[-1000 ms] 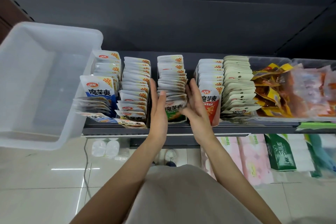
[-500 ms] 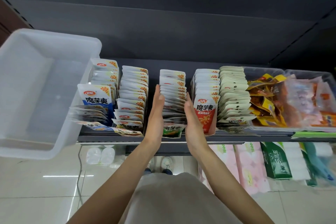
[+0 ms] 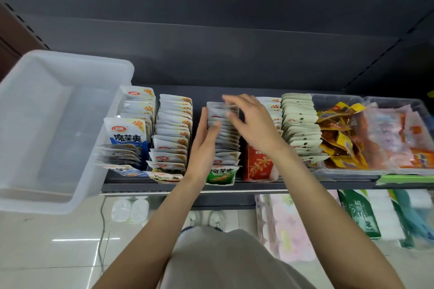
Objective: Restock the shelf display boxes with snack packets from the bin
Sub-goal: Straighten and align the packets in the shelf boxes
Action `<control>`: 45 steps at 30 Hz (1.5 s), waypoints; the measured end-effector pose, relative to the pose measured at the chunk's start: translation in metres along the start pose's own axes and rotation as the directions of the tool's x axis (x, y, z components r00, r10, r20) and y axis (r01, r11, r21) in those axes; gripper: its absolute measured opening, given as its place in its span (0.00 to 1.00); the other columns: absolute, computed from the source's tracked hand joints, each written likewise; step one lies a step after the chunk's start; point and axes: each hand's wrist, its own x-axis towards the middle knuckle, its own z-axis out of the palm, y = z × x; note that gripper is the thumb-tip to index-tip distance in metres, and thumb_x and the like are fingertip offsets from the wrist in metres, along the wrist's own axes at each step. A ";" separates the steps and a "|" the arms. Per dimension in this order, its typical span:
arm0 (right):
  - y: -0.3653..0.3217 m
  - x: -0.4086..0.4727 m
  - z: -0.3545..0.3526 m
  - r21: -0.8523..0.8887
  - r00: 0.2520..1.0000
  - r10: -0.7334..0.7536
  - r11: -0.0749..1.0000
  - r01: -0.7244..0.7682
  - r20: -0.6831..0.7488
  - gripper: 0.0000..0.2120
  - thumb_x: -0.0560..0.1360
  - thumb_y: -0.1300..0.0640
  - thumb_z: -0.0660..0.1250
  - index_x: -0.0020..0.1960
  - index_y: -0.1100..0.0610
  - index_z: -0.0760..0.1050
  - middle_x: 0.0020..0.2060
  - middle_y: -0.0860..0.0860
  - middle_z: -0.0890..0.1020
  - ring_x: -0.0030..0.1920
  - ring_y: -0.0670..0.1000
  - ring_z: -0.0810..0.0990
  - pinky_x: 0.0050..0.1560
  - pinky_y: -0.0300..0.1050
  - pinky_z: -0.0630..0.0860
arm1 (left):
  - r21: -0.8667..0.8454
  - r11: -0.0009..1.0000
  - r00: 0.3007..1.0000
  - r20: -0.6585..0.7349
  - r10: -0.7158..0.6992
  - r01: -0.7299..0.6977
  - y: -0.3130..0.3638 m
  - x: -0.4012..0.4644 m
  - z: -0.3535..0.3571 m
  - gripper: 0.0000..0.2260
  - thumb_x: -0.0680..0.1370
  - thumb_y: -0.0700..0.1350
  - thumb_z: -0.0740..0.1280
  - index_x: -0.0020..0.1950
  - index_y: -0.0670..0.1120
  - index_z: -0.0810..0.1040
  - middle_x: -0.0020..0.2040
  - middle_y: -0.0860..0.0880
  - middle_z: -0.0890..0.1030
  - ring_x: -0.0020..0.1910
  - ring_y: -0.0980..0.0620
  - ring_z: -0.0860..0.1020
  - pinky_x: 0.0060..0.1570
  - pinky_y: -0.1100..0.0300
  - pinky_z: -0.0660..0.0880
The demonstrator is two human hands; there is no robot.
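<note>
Forearms reach up from the near edge toward the dark metal shelf (image 3: pixel 234 186); the left hand (image 3: pixel 203 148) lies flat, fingers straight, against the left flank of the middle row of white foil snack packets with a green-fronted packet at its head (image 3: pixel 223 148), while the right hand (image 3: pixel 251 122) hovers over the far end of that row, fingers spread and loosely bent, blurred, so whether it pinches a packet I cannot tell.

The step in hand looks like squaring up this row; done well, the left palm keeps a steady wall on the side while the right fingers press the packet tops level and back, lightly, since the thin foil will likely buckle or fan forward if shoved; the red-fronted row (image 3: pixel 258 166) just beside on the right should not be nudged.

To the left, the translucent white plastic bin (image 3: pixel 58 204) overhangs the shelf edge and shows no packets inside; the rows beside it look full, so restocking seems near done.

Below lie glossy pale floor tiles (image 3: pixel 47 253) and wrapped tissue packs (image 3: pixel 286 230); farther right sit clear tubs of yellow and orange snacks (image 3: pixel 340 138); beyond rises a dark grey back panel (image 3: pixel 211 54).
</note>
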 end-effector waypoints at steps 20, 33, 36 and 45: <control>-0.014 0.051 -0.014 -0.396 0.883 -0.024 0.888 0.235 0.469 0.10 0.80 0.54 0.58 0.55 0.54 0.76 0.48 0.52 0.82 0.51 0.57 0.78 0.52 0.50 0.71 | 0.013 1.000 0.999 -0.035 -0.013 0.013 -0.001 -0.005 0.000 0.24 0.81 0.49 0.58 0.75 0.59 0.55 0.74 0.57 0.63 0.70 0.58 0.64 0.70 0.57 0.63; -0.013 -0.015 -0.005 0.277 0.977 0.180 0.950 -0.143 -0.112 0.18 0.82 0.54 0.57 0.71 0.53 0.67 0.66 0.46 0.73 0.64 0.42 0.70 0.65 0.35 0.67 | -0.048 0.999 0.999 -0.050 -0.018 0.016 -0.002 0.004 -0.004 0.24 0.81 0.51 0.57 0.75 0.60 0.54 0.73 0.60 0.61 0.70 0.60 0.62 0.70 0.57 0.61; -0.021 -0.042 0.022 0.615 0.886 0.440 0.661 -0.429 0.144 0.26 0.81 0.43 0.52 0.77 0.46 0.51 0.75 0.42 0.57 0.70 0.37 0.56 0.69 0.32 0.54 | -0.111 0.993 0.998 -0.041 -0.043 0.038 -0.004 0.005 -0.003 0.23 0.81 0.51 0.56 0.75 0.60 0.54 0.73 0.58 0.63 0.68 0.58 0.65 0.65 0.58 0.67; -0.020 -0.046 0.037 0.810 0.876 0.358 0.372 -0.452 0.324 0.39 0.69 0.28 0.58 0.76 0.38 0.49 0.75 0.41 0.59 0.73 0.43 0.59 0.73 0.49 0.60 | -0.110 0.994 0.998 0.053 0.015 -0.009 -0.001 0.000 -0.004 0.27 0.78 0.51 0.57 0.76 0.58 0.51 0.69 0.63 0.66 0.66 0.63 0.68 0.64 0.62 0.69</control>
